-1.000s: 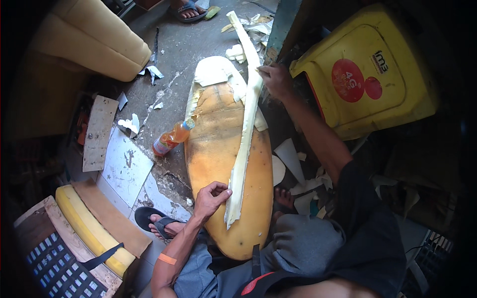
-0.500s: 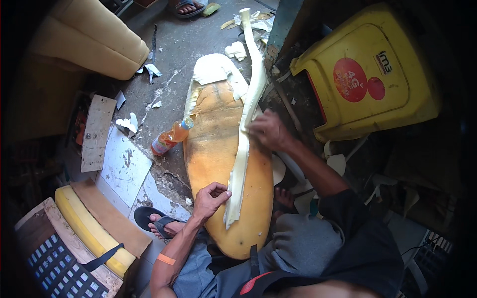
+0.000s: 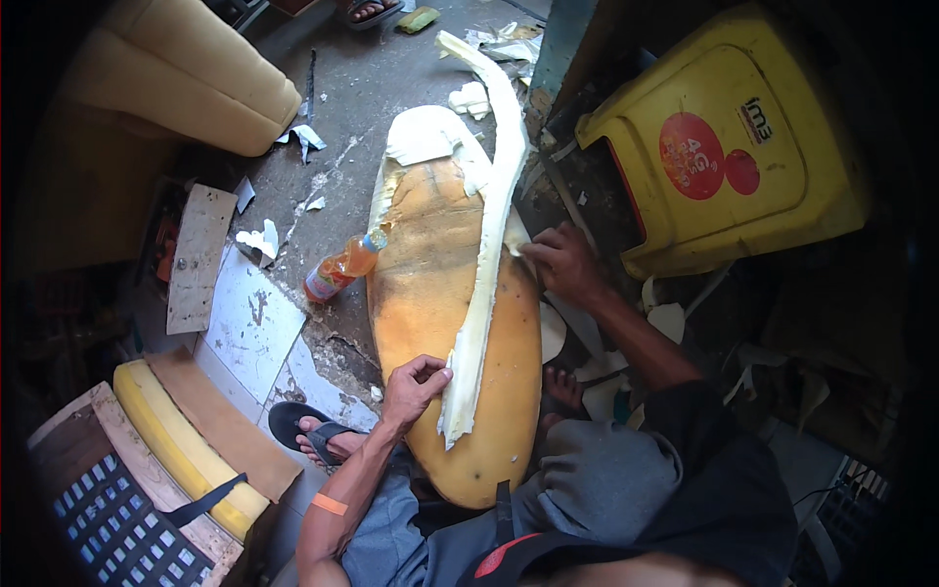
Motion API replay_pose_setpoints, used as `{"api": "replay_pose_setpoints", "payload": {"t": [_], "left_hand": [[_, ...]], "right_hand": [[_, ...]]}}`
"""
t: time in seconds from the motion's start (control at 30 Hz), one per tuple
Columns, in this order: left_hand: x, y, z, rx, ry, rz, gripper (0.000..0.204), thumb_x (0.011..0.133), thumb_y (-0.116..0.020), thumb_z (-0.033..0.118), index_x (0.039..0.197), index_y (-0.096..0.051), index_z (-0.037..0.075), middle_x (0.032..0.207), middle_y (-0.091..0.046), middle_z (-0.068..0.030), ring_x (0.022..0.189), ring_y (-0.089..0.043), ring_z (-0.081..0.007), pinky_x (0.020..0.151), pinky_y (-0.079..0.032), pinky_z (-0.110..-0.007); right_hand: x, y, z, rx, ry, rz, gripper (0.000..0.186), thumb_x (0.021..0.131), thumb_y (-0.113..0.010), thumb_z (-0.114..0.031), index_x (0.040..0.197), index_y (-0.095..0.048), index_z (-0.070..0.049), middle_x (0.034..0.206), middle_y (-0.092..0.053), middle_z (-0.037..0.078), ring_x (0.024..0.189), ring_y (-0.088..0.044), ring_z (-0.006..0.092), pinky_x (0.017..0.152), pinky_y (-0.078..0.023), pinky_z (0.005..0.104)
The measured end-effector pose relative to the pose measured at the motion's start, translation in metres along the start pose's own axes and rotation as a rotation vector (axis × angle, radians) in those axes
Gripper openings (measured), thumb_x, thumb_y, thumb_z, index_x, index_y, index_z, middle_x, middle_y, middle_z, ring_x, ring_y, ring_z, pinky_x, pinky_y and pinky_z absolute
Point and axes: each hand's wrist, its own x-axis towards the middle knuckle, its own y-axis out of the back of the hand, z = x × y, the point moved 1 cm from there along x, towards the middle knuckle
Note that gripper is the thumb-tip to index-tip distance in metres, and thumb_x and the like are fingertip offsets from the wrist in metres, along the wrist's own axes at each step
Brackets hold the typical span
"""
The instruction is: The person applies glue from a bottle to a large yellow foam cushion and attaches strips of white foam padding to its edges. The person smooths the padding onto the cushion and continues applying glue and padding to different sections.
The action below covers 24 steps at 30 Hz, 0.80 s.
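A long orange-yellow foam seat pad [image 3: 455, 342] with dark stains lies lengthwise in front of me, its far end covered by white foam [image 3: 425, 135]. Along its right half runs a long cream foam strip [image 3: 486, 254], curving past the pad's far right edge. My left hand [image 3: 416, 393] pinches the near end of this strip between thumb and fingers. At the pad's right edge, my right hand [image 3: 567, 262] is closed, its fingertips on a small pale foam piece [image 3: 515, 235]. That piece is partly covered by the fingers.
An orange drink bottle [image 3: 344, 266] leans against the pad's left side. To the right is a yellow plastic stool [image 3: 724, 147] on its side. A tan cushion [image 3: 186, 73] stands far left, a webbed wooden frame [image 3: 127, 489] near left. Foam scraps [image 3: 469, 100] litter the floor.
The strip's far end has swung left and bends more. My right hand has shifted slightly right and nearer, off the strip to the pad's edge. My left hand keeps its pinch.
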Motion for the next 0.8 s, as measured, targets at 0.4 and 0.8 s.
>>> {"api": "replay_pose_setpoints", "payload": {"t": [0.4,0.8], "left_hand": [[0.003,-0.002,-0.007,-0.032,-0.063,-0.008,0.027,0.097,-0.075,0.019,0.110,-0.071,-0.004,0.093,-0.075,-0.0089,0.083,-0.070,-0.0124,0.077,-0.058,-0.028],[0.035,0.062,0.051,0.681,-0.551,0.537,0.041,0.090,-0.067,0.008,0.129,-0.060,-0.002,0.114,-0.065,-0.0171,0.098,-0.068,-0.0256,0.082,-0.058,-0.036]], "right_hand": [[0.015,-0.001,-0.004,0.104,-0.119,-0.056,0.015,0.083,-0.075,-0.007,0.097,-0.080,-0.012,0.090,-0.068,0.006,0.091,-0.063,0.0283,0.083,-0.047,0.0428],[-0.092,0.060,0.015,0.283,-0.824,-0.154,0.052,0.090,-0.076,-0.029,0.132,-0.061,-0.002,0.115,-0.072,0.021,0.103,-0.071,0.0310,0.091,-0.053,0.0410]]}}
